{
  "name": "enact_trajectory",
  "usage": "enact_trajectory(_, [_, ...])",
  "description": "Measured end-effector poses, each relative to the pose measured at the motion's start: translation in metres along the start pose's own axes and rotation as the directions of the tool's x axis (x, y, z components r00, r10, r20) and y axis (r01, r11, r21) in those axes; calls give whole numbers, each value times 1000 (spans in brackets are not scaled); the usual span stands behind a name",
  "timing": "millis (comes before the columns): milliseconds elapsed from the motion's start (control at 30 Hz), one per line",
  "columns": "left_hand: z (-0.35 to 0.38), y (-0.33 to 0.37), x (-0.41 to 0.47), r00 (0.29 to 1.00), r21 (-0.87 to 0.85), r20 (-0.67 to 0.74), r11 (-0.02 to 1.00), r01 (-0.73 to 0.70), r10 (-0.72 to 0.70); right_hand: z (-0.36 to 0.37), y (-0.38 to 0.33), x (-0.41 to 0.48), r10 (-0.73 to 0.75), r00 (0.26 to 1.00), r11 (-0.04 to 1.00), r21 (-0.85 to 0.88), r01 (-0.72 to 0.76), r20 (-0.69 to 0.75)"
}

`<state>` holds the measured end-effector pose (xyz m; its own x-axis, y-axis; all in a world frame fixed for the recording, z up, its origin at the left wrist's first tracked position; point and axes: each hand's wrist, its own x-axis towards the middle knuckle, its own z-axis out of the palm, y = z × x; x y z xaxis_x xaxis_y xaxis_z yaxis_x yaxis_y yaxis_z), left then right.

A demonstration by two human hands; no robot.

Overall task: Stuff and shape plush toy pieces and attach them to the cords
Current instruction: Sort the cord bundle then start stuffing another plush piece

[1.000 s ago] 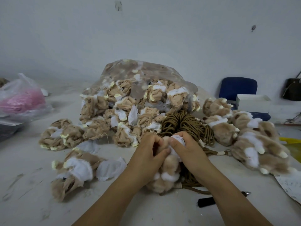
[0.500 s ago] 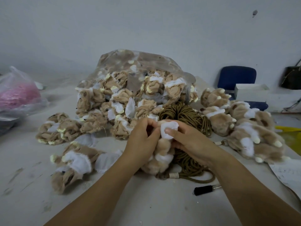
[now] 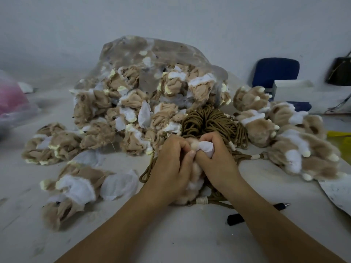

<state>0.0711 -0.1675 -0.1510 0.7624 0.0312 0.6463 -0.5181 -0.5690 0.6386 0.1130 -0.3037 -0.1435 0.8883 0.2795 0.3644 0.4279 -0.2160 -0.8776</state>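
Piece in hand: a tan-and-white furry plush paw piece, at lower centre of the frame, standing on the pale grey table between both hands.
Left hand: the left hand is wrapped round the piece's upper left side, fingers curled in at the top.
Right hand: the right hand pinches the white fabric end sticking out of the piece's top.
Handling: likely very light, soft and squashy. The fur may slide under the fingers, and the thin white fabric looks easy to fray, so a firm hold on the body and a close pinch at the opening seem best.
Cords: a coiled bundle of olive-brown cords lies just behind the hands, and one strand with a pale wrapped band touches the piece's base.
Unstuffed stock: a clear plastic bag of limp tan pieces is at upper centre, with loose flat pieces spilling to the lower left.
Finished stock: plump paws with cream claws are piled at right.
Other: a black pen lies at lower right.
Writing: no brand or label is readable, and a white paper sheet at the right edge shows only faint, illegible marks.
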Motion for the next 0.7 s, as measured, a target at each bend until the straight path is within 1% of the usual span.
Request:
enact_trajectory(133, [1, -2, -5, 997, -14, 25, 998, 67, -66, -4, -1, 3, 67, 997, 992, 106, -72, 49])
enact_trajectory(300, [-2, -5, -8, 996, -41, -22, 995, 90, -91, -6, 3, -1, 46, 983, 985, 156, -75, 178])
enact_trajectory(367, [-3, -6, -8, 995, -57, -19, 994, 93, -94, -7, 2, -2, 37, 972, 982, 171, -78, 232])
enact_trajectory(467, [-2, -5, -10, 997, -68, 12, 995, 75, -74, -12, 0, -2, 51, 950, 970, 210, -120, 308])
enact_trajectory(500, [-2, -5, -11, 998, -70, 20, 995, 69, -67, -13, 0, -2, 52, 945, 975, 190, -118, 323])
enact_trajectory(567, [-1, -6, -12, 998, -77, 25, 995, 63, -61, -15, 1, -1, 50, 943, 992, 95, -86, 330])
enact_trajectory(633, [0, -7, -12, 998, -78, 31, 995, 62, -59, -14, 3, 0, 33, 947, 999, 3, -35, 318])
enact_trajectory(700, [1, -7, -13, 998, -54, 38, 997, 56, -54, -12, 4, 0, 27, 956, 999, -44, -15, 292])
